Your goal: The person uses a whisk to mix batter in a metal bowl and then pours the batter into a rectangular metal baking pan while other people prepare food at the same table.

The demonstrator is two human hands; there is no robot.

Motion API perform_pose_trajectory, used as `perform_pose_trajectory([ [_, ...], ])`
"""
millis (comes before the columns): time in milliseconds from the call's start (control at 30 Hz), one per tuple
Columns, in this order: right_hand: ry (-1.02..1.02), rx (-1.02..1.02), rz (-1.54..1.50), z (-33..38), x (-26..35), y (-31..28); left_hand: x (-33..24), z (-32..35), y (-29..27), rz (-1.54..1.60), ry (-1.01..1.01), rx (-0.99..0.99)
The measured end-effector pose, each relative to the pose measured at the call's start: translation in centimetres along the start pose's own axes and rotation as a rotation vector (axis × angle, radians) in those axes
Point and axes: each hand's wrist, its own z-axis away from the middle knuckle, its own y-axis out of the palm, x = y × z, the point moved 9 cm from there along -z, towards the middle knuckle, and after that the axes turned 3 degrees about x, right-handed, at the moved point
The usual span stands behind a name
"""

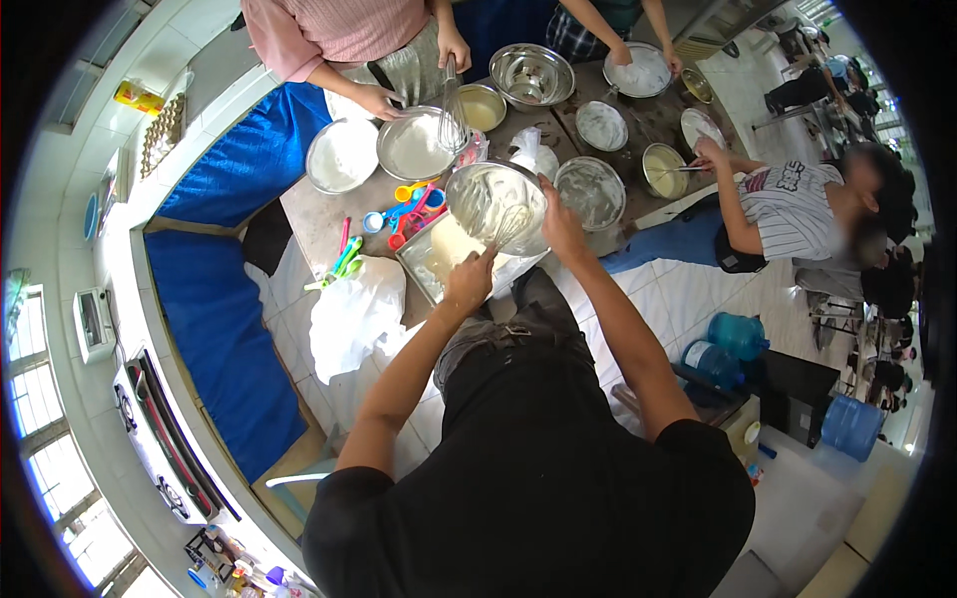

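Note:
My right hand [561,221] grips the rim of a metal mixing bowl [533,189], tilted over a rectangular baking pan [417,277]. Pale batter [494,187] coats the inside of the bowl. A whisk [512,229] rests its wires at the bowl's lower edge, and my left hand [470,282] is closed round its handle. More cream-coloured batter [454,242] lies in the pan below. Left of the pan are coloured measuring cups [399,221] and green measuring spoons [349,257]. A white plastic bag [361,311] hangs at the table's near left corner.
Across the table [311,204] a person in pink holds a whisk [452,115] over a bowl [411,149]. Another reaches into a wide bowl [648,75]. At right, a person in a striped shirt [797,214] stirs a pot [662,171]. Water jugs [736,337] stand behind my right side.

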Motion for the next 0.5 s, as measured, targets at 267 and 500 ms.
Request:
perform_pose_trajectory([
  [267, -0.051, 0.091, 0.123, 1.1, -1.8, 1.9, 1.1, 2.0, -1.5, -0.075, -0.016, 0.194],
  [500, -0.122, 0.101, 0.118, -0.9, 2.7, 1.5, 1.4, 0.0, 0.6, -0.088, -0.05, 0.007],
])
